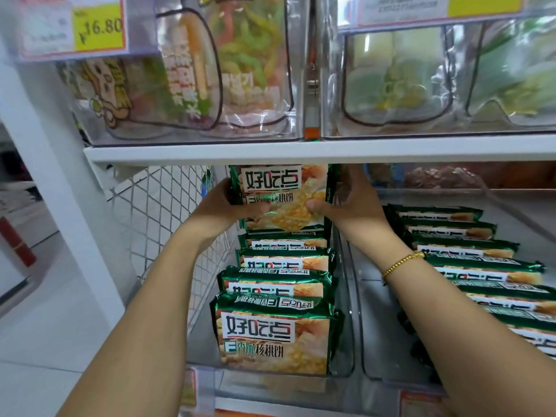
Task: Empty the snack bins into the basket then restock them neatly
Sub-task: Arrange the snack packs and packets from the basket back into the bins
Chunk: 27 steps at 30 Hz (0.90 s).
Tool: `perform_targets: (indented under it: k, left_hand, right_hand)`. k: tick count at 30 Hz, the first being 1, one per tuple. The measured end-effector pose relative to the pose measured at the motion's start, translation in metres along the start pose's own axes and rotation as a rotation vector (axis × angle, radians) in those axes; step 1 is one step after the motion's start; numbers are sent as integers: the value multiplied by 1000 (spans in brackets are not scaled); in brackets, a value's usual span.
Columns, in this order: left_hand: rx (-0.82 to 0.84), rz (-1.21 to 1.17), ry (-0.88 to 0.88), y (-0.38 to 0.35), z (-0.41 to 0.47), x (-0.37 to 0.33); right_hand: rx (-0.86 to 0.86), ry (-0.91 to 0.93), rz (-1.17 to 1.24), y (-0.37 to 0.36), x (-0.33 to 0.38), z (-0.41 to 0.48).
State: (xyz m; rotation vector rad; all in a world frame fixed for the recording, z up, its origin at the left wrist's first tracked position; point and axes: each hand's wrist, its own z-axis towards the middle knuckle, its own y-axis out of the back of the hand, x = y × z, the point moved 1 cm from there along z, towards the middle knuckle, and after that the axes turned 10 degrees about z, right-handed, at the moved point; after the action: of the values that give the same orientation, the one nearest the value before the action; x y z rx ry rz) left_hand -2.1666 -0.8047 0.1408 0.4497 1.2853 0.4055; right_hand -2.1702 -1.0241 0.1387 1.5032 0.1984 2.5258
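A green and orange biscuit pack (282, 195) stands upright at the back of a clear snack bin (346, 341) on the lower shelf. My left hand (224, 203) grips its left edge with the thumb on the front. My right hand (350, 200) grips its right edge in the same way. In front of it stands a row of several like packs (275, 335), face forward. A second clear bin (370, 350) to the right holds several more of these packs (481, 266), lying stacked at a slant. No basket is in view.
A white shelf board (301, 150) runs just above the held pack. On it stand clear bins with bagged snacks (210, 79). A white wire mesh panel (159, 212) closes the shelf's left side. Price tags (99, 27) hang above. White floor lies at left.
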Motion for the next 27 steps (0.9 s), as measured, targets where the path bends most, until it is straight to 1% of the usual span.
perform_targets:
  k: [3, 5, 7, 9, 13, 15, 16, 19, 22, 25, 27]
  left_hand:
    - [150, 80, 26, 3, -4, 5]
    - [179, 109, 56, 4, -3, 10]
    - [118, 162, 62, 1, -1, 11]
    - [24, 190, 45, -4, 1, 7]
    - [-154, 151, 26, -16, 5, 1]
    - [-199, 135, 14, -21, 7, 0]
    - [-186, 130, 11, -23, 8, 0]
    - [-78, 168, 46, -26, 10, 1]
    - [22, 281, 59, -30, 10, 0]
    - [56, 346, 67, -33, 6, -4]
    - [67, 358, 66, -31, 2, -9]
  right_hand:
    - [26, -25, 3, 0, -1, -2]
    - [83, -69, -85, -2, -3, -1]
    - [116, -68, -225, -5, -7, 2]
    - [101, -77, -311, -5, -11, 5]
    - [61, -59, -326, -3, -11, 8]
    - [40, -48, -313, -3, -11, 10]
    - [40, -53, -311, -4, -11, 12]
    - [63, -104, -345, -4, -15, 16]
    - [106, -203, -433, -4, -13, 12]
    - [99, -235, -473, -6, -11, 12]
    - [95, -242, -430, -7, -11, 12]
